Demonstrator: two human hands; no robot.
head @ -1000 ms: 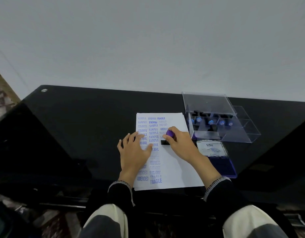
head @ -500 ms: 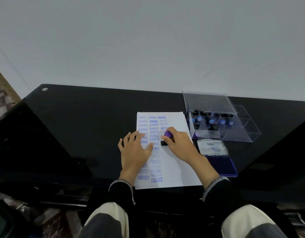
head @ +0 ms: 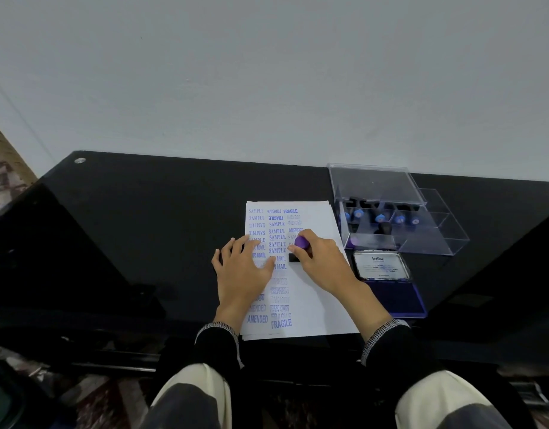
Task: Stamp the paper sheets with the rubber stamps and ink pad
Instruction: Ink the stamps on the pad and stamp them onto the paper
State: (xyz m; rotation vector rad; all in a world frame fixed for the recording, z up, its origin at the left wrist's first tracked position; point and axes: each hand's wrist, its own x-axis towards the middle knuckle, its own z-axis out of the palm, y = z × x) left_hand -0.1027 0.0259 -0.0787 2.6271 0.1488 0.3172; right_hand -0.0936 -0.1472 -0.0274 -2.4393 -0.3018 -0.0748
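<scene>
Pressing a rubber stamp with a rounded purple knob and black rectangular base [head: 301,247] onto the top white paper sheet [head: 316,292], already carrying columns of blue impressions such as SAMPLE, FRAGILE and AMENDED. Gripping the stamp's knob in the closed right hand [head: 321,263], base lying against the sheet in the third column. Lying flat and open on the sheet's left side, the left hand [head: 242,270], holding nothing and pinning the stack against the glossy black bench [head: 143,218]. Resting open just right of the sheets, a purple ink pad in a hinged tin with a printed lid label [head: 390,286]; standing behind it, a clear acrylic compartment box holding more blue-knobbed stamps [head: 390,218]. Risking, judging from here, a smeared or doubled impression through rocking or sliding the base while lifting, a faint print through under-inking, and overlap with neighbouring words given the crowded columns.
</scene>
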